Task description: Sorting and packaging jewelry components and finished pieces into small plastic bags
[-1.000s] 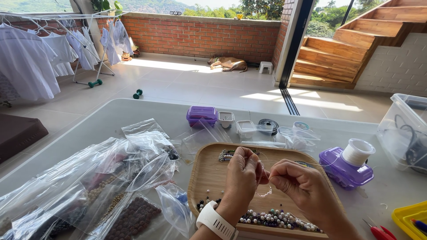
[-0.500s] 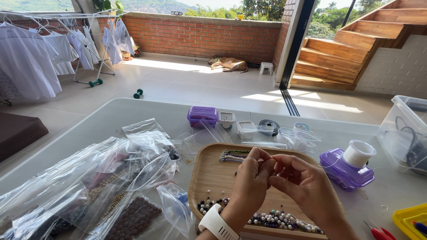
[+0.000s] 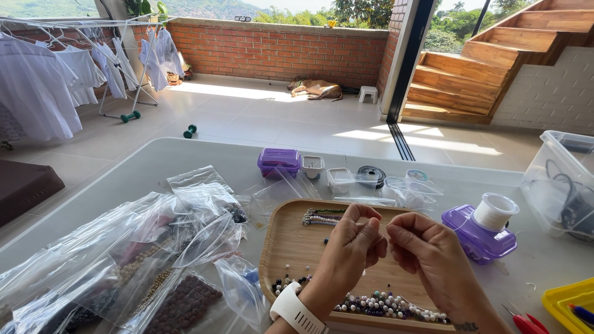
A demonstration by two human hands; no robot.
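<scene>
left hand (image 3: 349, 244): raised over the wooden tray (image 3: 291, 244), fingers pinched shut on something too small to make out, most likely a bead or the end of a thread; a white watch (image 3: 296, 311) sits on the wrist
right hand (image 3: 427, 250): just beside the left one, fingertips nearly touching it, fingers pinched closed the same way; a very thin thread seems to run between the two hands, though it is barely visible
step in hand: judging by the pinch of both hands, a bead is being put on a thread
loose beads (image 3: 377, 304): white, dark and purple ones scattered along the near edge of the tray, below the hands
finished strand (image 3: 322, 216): a short beaded piece lying at the far side of the tray
next move: seems to call for steady fingertips, the thread end held stiff and lined up with the bead's hole
spool (image 3: 494, 212): white, standing on a purple box (image 3: 473, 238) to the right of the tray
plastic bags (image 3: 142, 253): clear, heaped on the surface to the left, some holding beads
scissors (image 3: 526, 320): red handles, at the right near a yellow tray (image 3: 566, 300)
</scene>
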